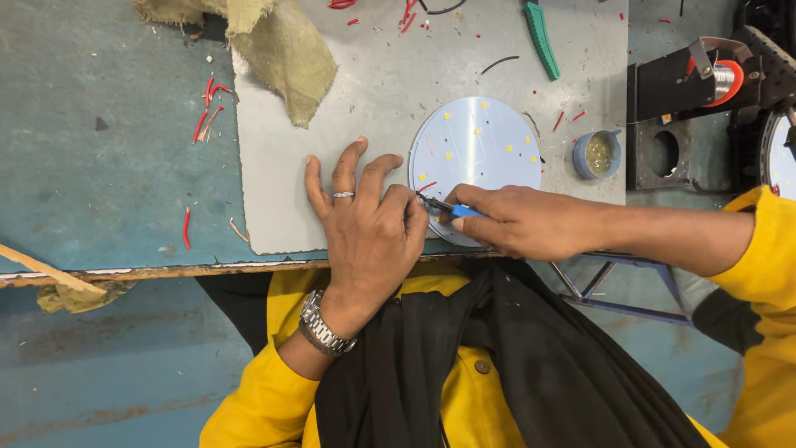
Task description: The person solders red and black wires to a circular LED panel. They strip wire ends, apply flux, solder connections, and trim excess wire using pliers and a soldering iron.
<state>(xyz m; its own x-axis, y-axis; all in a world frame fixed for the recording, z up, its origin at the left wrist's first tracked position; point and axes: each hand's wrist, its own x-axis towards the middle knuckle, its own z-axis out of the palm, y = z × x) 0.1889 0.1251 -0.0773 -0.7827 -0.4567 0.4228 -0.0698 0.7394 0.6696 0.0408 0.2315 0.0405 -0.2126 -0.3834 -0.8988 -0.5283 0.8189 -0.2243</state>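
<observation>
A round white circuit board (477, 149) with small yellow chips lies on a grey mat (373, 108). My right hand (518, 222) grips a thin tool with a blue handle (464, 211), its metal tip pointing left at the board's near-left edge. My left hand (369, 220), with a ring and a metal watch, rests flat on the mat beside the board, fingers spread, its index side touching the board's edge by the tool tip. A short red wire piece (427, 187) lies on the board near the tip.
A small blue pot of yellowish paste (597, 154) sits right of the board. A green-handled tool (541, 37) and an olive cloth (278, 50) lie at the back. Red wire scraps (207, 104) are scattered on the blue table. A black fixture (705, 79) stands at right.
</observation>
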